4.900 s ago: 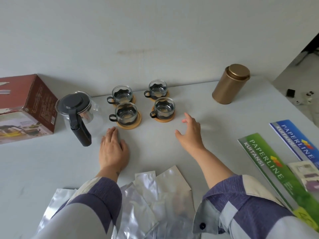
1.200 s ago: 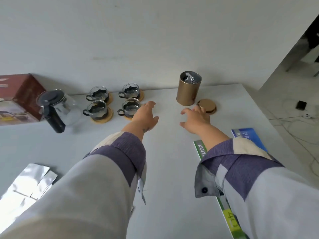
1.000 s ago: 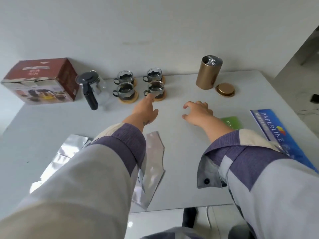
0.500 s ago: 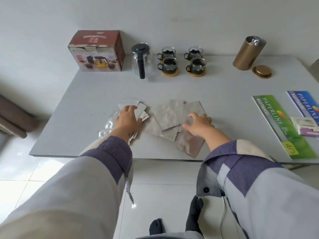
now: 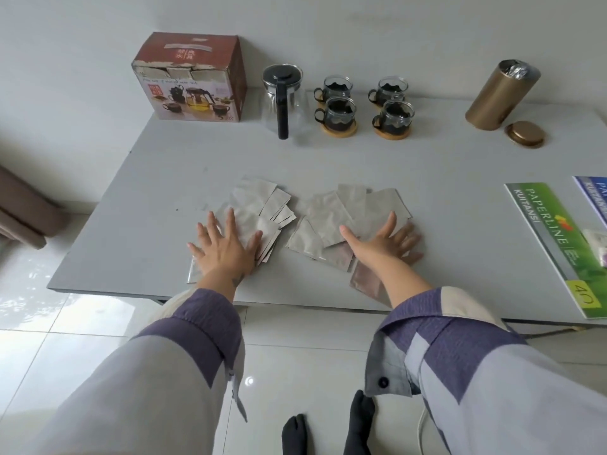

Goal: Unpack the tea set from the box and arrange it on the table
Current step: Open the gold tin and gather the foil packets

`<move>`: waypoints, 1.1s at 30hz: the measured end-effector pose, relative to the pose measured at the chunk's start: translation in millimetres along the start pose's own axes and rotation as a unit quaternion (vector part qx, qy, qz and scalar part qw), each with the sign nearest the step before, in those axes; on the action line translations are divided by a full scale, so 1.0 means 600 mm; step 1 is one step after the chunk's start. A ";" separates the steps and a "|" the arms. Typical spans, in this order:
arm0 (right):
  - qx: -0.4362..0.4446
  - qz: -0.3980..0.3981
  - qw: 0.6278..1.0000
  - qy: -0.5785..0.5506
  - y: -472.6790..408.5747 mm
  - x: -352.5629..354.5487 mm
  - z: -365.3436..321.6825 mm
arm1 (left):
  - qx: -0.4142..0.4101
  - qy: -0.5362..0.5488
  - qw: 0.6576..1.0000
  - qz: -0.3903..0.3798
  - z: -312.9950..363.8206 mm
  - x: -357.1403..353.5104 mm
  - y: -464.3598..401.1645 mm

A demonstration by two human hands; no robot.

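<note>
The red tea set box [image 5: 192, 77] stands at the back left of the grey table [image 5: 427, 178]. Beside it are the glass teapot [image 5: 284, 98] with a black lid and handle, and several glass cups [image 5: 363, 106] on wooden coasters. Several flat silver foil packets [image 5: 328, 215] lie spread near the front edge. My left hand [image 5: 225, 246] rests flat, fingers spread, on the left heap of packets. My right hand [image 5: 386, 241] lies flat with spread fingers on the right heap. Neither hand grips anything.
An open bronze canister [image 5: 501, 93] stands at the back right with its lid [image 5: 525, 133] lying beside it. Green [image 5: 565, 244] and blue [image 5: 594, 198] Paperline booklets lie at the right edge. White floor tiles and my dark socks [image 5: 328, 428] show below the table.
I have stepped back from the table's far side. Both hands drew away from the cups and canister and now press flat on the foil packets; fingers spread wider than half a second ago.
</note>
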State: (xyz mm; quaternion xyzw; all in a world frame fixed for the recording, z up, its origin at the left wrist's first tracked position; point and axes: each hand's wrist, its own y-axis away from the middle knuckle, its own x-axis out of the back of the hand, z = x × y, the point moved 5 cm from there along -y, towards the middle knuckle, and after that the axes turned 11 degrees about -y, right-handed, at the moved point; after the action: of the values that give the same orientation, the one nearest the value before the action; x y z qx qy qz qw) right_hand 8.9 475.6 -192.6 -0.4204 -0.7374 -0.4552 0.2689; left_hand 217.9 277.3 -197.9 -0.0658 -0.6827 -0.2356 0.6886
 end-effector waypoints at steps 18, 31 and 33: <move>0.070 0.045 0.996 -0.044 -0.029 0.048 -0.052 | -0.068 0.013 0.997 0.023 0.082 0.028 -0.035; -0.065 -0.018 0.996 -0.066 -0.031 0.019 -0.088 | 0.005 0.064 0.996 -0.060 0.101 0.049 -0.062; -0.082 -0.029 0.994 -0.059 -0.037 0.022 -0.094 | 0.010 0.095 0.991 -0.090 0.104 0.052 -0.070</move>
State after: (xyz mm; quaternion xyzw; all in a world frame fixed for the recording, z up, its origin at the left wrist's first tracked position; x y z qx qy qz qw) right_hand -16.4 424.6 -167.3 -0.4457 -0.7241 -0.4963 0.1756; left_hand 142.2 258.8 -173.4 0.0252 -0.6197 -0.2948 0.7270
